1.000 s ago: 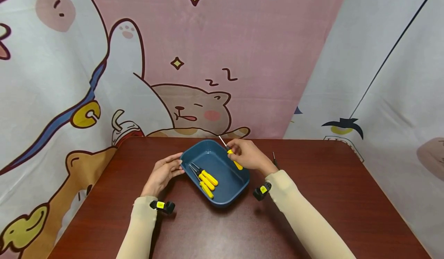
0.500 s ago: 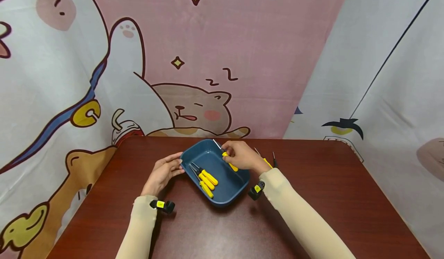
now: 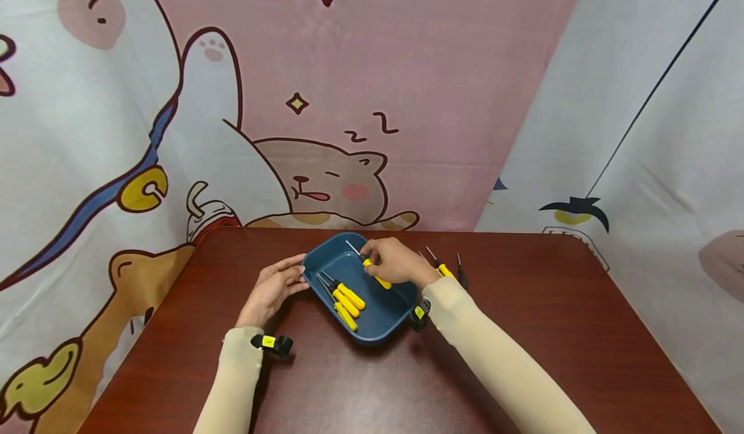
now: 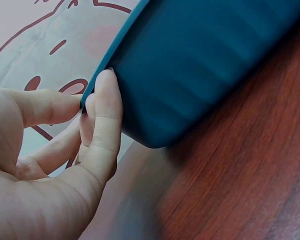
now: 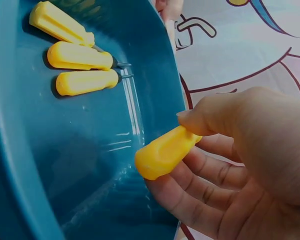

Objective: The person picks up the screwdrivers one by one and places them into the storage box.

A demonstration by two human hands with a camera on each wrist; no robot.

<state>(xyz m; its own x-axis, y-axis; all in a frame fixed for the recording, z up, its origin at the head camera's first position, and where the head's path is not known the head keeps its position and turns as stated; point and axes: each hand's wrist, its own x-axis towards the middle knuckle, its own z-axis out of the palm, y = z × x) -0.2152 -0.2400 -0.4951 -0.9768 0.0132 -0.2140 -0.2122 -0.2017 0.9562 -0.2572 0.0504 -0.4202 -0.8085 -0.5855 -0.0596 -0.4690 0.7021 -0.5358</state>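
My left hand (image 3: 273, 292) pinches the corner rim of a blue plastic tray (image 3: 380, 338); in the left wrist view its fingertips (image 4: 106, 82) press the outer wall. Over the tray, my right hand (image 3: 395, 263) holds a screwdriver (image 3: 383, 283) by its yellow handle, the thin metal shaft pointing up and left. Close up in the right wrist view, the yellow handle (image 5: 162, 155) sits between thumb and fingers. Three yellow-handled screwdrivers (image 3: 347, 305) lie side by side in the left part of the tray; their handles (image 5: 82, 56) show in the right wrist view too.
Right of the tray, several more screwdrivers (image 3: 446, 272) lie on the dark red-brown table (image 3: 558, 318), partly hidden behind my right wrist; one has a dark handle (image 3: 462, 278). A cartoon-printed cloth (image 3: 442, 98) hangs behind the table's far edge.
My right hand has moved left with the screwdriver, from the tray's right rim to above its inside. More of the screwdrivers on the table show now. The left hand and tray stay put.
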